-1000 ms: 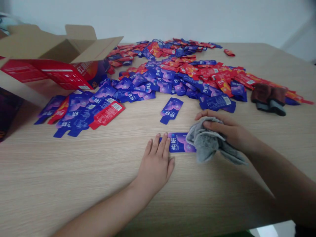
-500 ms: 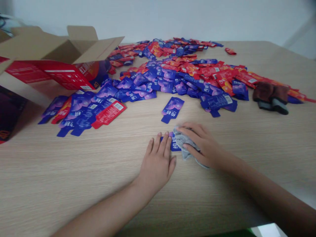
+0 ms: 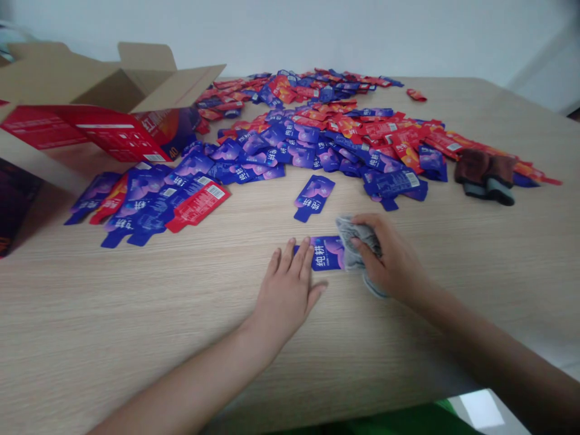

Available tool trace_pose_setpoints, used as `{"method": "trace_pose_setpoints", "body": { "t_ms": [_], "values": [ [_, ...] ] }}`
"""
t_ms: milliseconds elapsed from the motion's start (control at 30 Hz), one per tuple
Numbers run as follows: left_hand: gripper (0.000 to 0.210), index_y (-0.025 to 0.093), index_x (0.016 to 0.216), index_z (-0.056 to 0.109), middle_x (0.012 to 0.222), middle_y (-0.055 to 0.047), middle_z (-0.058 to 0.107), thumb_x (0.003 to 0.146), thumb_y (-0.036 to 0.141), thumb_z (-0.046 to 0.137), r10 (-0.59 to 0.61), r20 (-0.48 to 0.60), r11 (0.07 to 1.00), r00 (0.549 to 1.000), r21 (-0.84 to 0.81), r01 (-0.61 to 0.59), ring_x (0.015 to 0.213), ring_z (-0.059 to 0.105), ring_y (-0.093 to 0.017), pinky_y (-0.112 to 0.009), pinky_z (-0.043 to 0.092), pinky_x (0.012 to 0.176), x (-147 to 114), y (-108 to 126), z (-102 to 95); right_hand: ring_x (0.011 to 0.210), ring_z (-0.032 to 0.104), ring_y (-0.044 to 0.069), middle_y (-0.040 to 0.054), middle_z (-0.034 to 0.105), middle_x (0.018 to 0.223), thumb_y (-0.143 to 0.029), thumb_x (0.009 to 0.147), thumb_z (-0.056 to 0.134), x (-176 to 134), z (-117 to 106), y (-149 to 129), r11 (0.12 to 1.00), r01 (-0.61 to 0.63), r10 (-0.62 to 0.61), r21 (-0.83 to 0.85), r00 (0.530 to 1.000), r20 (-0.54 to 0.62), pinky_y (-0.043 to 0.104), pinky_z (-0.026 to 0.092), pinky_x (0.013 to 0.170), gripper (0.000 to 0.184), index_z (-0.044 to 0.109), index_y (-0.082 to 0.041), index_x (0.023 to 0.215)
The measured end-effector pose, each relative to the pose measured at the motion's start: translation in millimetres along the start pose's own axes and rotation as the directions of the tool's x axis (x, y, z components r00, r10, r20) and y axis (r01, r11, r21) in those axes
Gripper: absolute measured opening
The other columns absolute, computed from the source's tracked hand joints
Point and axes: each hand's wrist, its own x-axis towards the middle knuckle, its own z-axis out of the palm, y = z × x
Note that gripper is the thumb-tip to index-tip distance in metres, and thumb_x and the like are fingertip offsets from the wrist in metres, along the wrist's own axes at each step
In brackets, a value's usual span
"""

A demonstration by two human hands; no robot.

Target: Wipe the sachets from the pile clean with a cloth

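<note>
My left hand (image 3: pixel 286 283) lies flat with fingers spread, its fingertips pressing on the left end of a purple-blue flat packet (image 3: pixel 327 254) with white characters. My right hand (image 3: pixel 393 254) is closed around a bunched grey cloth (image 3: pixel 357 244), which touches the packet's right end. A fold of the cloth hangs below the fingers. Just beyond lies another purple-blue packet (image 3: pixel 315 196), tilted on the table.
A long pile of blue and red packets (image 3: pixel 294 145) spreads across the wooden table (image 3: pixel 158 314). An open cardboard box (image 3: pixel 122 133) stands at the left, beside a dark box (image 3: pixel 16 202). Brown-and-grey folded fabric (image 3: pixel 486 175) lies at the right.
My right hand has slid to the right with the cloth, uncovering more of the packet's printed face. My left hand stays on the packet's left end.
</note>
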Motion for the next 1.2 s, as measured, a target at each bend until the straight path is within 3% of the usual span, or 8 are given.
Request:
{"method": "trace_pose_setpoints", "body": {
  "t_ms": [133, 233, 400, 533, 733, 833, 933, 1200],
  "values": [
    [0.061, 0.007, 0.14, 0.046, 0.151, -0.014, 0.038, 0.097, 0.049, 0.037, -0.014, 0.041, 1.0, 0.999, 0.011, 0.013, 0.143, 0.027, -0.034, -0.051, 0.029, 0.114, 2, 1, -1.3, 0.114, 0.051, 0.027, 0.0142, 0.061, 0.121, -0.017, 0.092, 0.044, 9, 29, -22, 0.98, 0.188, -0.172, -0.069, 0.967, 0.188, 0.045, 0.041, 0.096, 0.03, 0.055, -0.015, 0.12],
    [0.061, 0.007, 0.142, 0.043, 0.153, -0.013, 0.036, 0.096, 0.047, 0.039, -0.024, 0.055, 1.0, 0.998, 0.021, 0.023, 0.143, 0.027, -0.033, -0.05, 0.029, 0.115, 2, 2, -2.3, 0.111, 0.05, 0.03, 0.0138, 0.058, 0.127, -0.02, 0.092, 0.047, 4, 41, -19, 0.96, 0.185, -0.119, -0.211, 0.949, 0.291, 0.046, 0.041, 0.091, 0.033, 0.056, -0.014, 0.123],
    [0.064, 0.01, 0.148, 0.033, 0.157, -0.009, 0.026, 0.097, 0.049, 0.035, -0.041, 0.046, 0.998, 0.998, 0.039, 0.039, 0.144, 0.026, -0.032, -0.049, 0.03, 0.114, 1, 4, -2.4, 0.11, 0.05, 0.029, 0.0141, 0.058, 0.126, -0.023, 0.094, 0.045, -21, 24, 9, 0.951, 0.098, -0.036, -0.294, 0.977, 0.208, 0.045, 0.039, 0.093, 0.029, 0.057, -0.014, 0.119],
    [0.064, 0.009, 0.148, 0.033, 0.157, -0.01, 0.026, 0.098, 0.048, 0.033, -0.051, 0.059, 0.998, 0.997, 0.046, 0.048, 0.144, 0.025, -0.032, -0.049, 0.029, 0.115, 1, 5, -3.2, 0.109, 0.051, 0.028, 0.0154, 0.058, 0.118, -0.018, 0.094, 0.043, -29, 3, 32, 0.977, 0.04, 0.002, -0.21, 0.981, 0.196, 0.045, 0.041, 0.095, 0.025, 0.056, -0.014, 0.115],
    [0.064, 0.008, 0.148, 0.034, 0.157, -0.01, 0.027, 0.098, 0.048, 0.033, -0.053, 0.053, 0.997, 0.997, 0.055, 0.05, 0.144, 0.025, -0.032, -0.051, 0.03, 0.114, 1, 7, -2.9, 0.113, 0.051, 0.026, 0.0139, 0.058, 0.116, -0.014, 0.091, 0.042, -5, 8, 5, 0.995, 0.072, -0.066, -0.062, 0.993, 0.096, 0.045, 0.041, 0.099, 0.028, 0.054, -0.016, 0.116],
    [0.063, 0.006, 0.145, 0.04, 0.153, -0.013, 0.034, 0.097, 0.047, 0.034, -0.045, 0.075, 0.998, 0.996, 0.057, 0.041, 0.144, 0.025, -0.033, -0.051, 0.029, 0.114, 1, 7, -2.8, 0.116, 0.049, 0.027, 0.0145, 0.057, 0.126, -0.014, 0.091, 0.042, 3, 31, -17, 0.978, 0.18, -0.156, -0.107, 0.967, 0.201, 0.044, 0.04, 0.098, 0.034, 0.053, -0.013, 0.124],
    [0.063, 0.006, 0.144, 0.041, 0.153, -0.012, 0.035, 0.097, 0.048, 0.035, -0.042, 0.084, 0.998, 0.996, 0.055, 0.038, 0.144, 0.025, -0.032, -0.051, 0.029, 0.114, 2, 7, -3.8, 0.111, 0.049, 0.029, 0.0131, 0.056, 0.13, -0.018, 0.092, 0.046, 0, 43, -20, 0.955, 0.2, -0.127, -0.218, 0.943, 0.307, 0.045, 0.041, 0.092, 0.037, 0.054, -0.013, 0.127],
    [0.061, 0.011, 0.148, 0.035, 0.156, -0.008, 0.027, 0.098, 0.046, 0.036, -0.059, 0.072, 0.997, 0.996, 0.061, 0.055, 0.143, 0.027, -0.031, -0.05, 0.032, 0.113, 4, 6, -5.6, 0.107, 0.05, 0.028, 0.0159, 0.056, 0.124, -0.016, 0.093, 0.043, -27, 8, 34, 0.947, 0.1, -0.021, -0.304, 0.967, 0.252, 0.044, 0.041, 0.093, 0.032, 0.055, -0.01, 0.122]
  ]
}}
